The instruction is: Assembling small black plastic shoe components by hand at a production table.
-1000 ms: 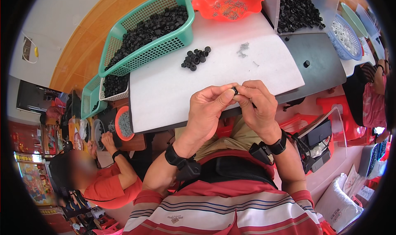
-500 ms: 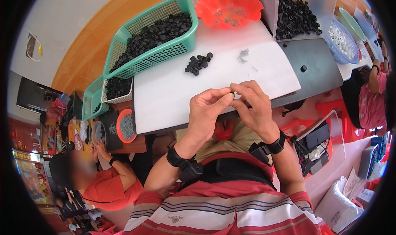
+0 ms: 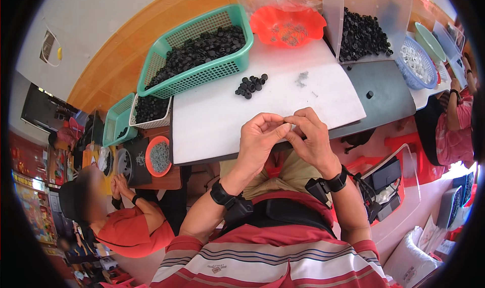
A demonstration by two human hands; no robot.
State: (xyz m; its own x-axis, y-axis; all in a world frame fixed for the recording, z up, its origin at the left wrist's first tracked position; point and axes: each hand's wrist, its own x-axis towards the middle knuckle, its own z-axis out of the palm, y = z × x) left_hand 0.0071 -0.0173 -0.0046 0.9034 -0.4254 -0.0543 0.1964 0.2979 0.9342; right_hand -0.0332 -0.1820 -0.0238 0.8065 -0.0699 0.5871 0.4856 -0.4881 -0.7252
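Observation:
Over the near edge of the white mat [image 3: 212,124], my left hand [image 3: 258,139] and my right hand [image 3: 314,142] meet at the fingertips. Both are pinched closed. Between them a small dark piece barely shows; the fingers cover most of it, so its exact kind is hidden. Beyond the hands, a loose pile of small black caps [image 3: 251,86] lies on the mat. To its right sits a little heap of tiny grey bits [image 3: 302,79], too small to name, with a single bit [image 3: 315,94] apart from it.
A green basket [image 3: 202,79] of black parts stands at the back left, beside a red scalloped dish [image 3: 260,24] with thin metal-looking bits. Back right is a clear bin [image 3: 332,30] of black pieces. One black cap [image 3: 370,94] rests on the dark mat. Co-workers sit left and right.
My fingertips have closed in tighter, covering the dark piece and the pale bit that showed between them. The view has shifted slightly. The co-worker on the left has brought their hands together.

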